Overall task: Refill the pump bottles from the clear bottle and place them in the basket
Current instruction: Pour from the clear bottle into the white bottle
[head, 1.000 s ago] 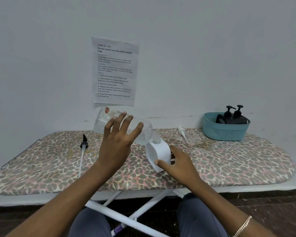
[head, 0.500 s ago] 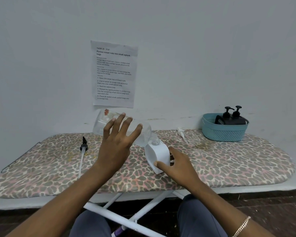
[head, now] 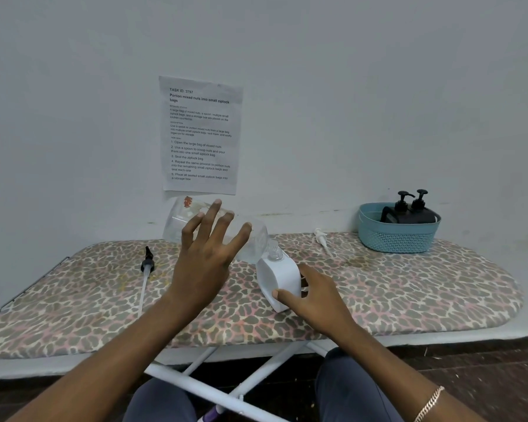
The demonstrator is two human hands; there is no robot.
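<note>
A leopard-print ironing board [head: 409, 287] spans the view above dark flooring. On it the right hand [head: 314, 296] grips a tilted white pump bottle [head: 279, 277] (its pump is off). The left hand [head: 205, 257], fingers splayed, holds the clear bottle [head: 177, 223] tipped, neck at the white bottle's mouth. Farther back, a teal basket [head: 397, 239] holds two black pump bottles [head: 409, 213] by a pale wall.

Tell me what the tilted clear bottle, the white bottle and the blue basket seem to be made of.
The clear bottle looks like thin, glossy transparent plastic: the background shows through it. The white bottle seems opaque matte plastic, with smooth moulded rounded edges. The blue basket is probably moulded plastic: a regular lattice wall under a smooth solid rim.
</note>
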